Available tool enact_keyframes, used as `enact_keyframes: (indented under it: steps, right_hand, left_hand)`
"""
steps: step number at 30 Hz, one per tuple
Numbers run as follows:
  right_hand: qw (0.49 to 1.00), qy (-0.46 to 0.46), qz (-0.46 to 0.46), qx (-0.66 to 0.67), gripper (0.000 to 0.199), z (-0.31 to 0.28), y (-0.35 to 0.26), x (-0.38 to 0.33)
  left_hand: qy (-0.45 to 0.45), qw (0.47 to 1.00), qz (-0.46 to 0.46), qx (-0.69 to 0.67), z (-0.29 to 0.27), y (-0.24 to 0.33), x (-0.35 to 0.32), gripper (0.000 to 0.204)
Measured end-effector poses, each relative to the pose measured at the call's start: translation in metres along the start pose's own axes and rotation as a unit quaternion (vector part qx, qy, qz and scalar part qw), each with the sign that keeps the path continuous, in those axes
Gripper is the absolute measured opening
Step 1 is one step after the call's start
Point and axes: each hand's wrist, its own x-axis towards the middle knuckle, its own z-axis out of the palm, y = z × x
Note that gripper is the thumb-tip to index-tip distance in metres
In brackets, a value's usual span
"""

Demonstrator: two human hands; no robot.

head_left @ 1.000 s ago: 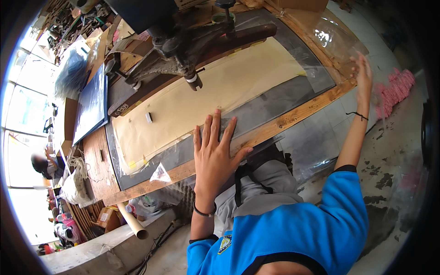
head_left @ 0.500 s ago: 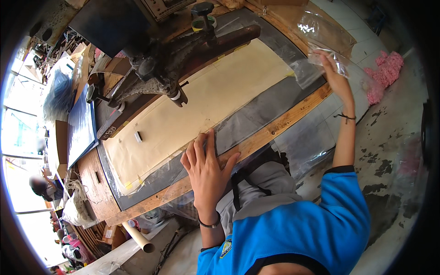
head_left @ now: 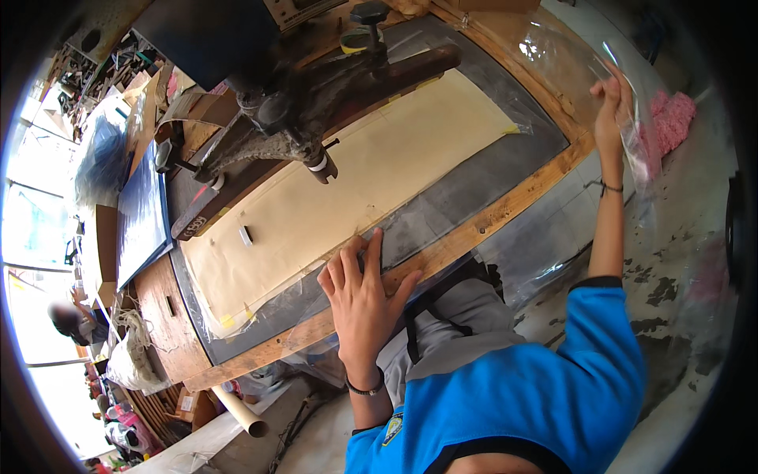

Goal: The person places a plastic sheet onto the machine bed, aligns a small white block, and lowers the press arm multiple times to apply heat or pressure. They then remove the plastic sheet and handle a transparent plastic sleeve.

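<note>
While left hand [head_left: 362, 304] presses wooden table [head_left: 474, 233], workshop clutter surrounds.

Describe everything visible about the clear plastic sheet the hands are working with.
The clear plastic sheet is thin, glossy and see-through, with bright glare and wrinkles. It lies over the cream panel and the grey bed of the wooden-framed table. Its far end is lifted off the table, pinched by the right hand, and hangs down beside it. The left hand presses flat on its near edge.
</note>
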Motion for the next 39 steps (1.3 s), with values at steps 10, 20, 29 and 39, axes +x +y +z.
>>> enact_keyframes:
  steps: [10,20,29,39]
  right_hand:
    - [0.918,-0.299,-0.023,-0.259,0.042,0.057,-0.044,-0.051]
    - [0.96,-0.213,-0.048,-0.175,0.038,0.052,0.009,-0.038]
    - [0.991,-0.094,-0.041,-0.081,0.044,0.061,-0.062,-0.023]
    - [0.804,-0.522,-0.274,0.075,0.032,0.09,-0.195,-0.09]
  left_hand:
    - [0.007,1.0,0.003,-0.016,-0.002,-0.007,0.001,0.07]
    - [0.101,0.982,-0.149,0.064,-0.019,-0.032,-0.054,0.053]
    - [0.179,0.976,-0.127,0.008,-0.014,-0.05,-0.077,0.024]
    - [0.003,0.991,-0.105,-0.087,-0.064,-0.059,-0.079,0.03]
